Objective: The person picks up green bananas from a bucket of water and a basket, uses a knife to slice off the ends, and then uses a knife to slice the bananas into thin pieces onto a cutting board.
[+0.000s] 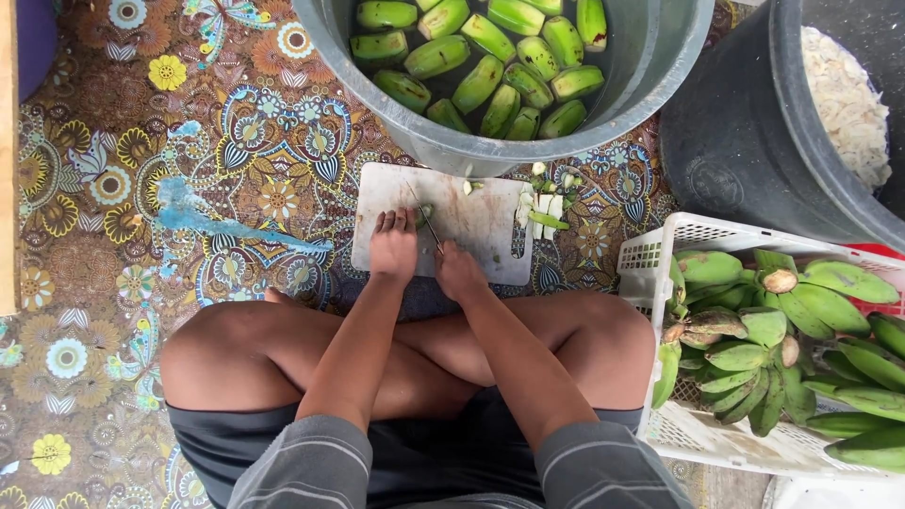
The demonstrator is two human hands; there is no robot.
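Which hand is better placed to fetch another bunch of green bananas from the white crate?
Probably the right hand, though it holds the knife. The white crate of green bananas sits on its side; the left hand rests on the cutting board, farther away.

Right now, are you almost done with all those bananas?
Not nearly. Done: many trimmed green bananas float in the grey tub. In hand: my right hand works a knife on the white cutting board, and my left hand steadies a small piece. Left: the white crate holds several uncut bunches.
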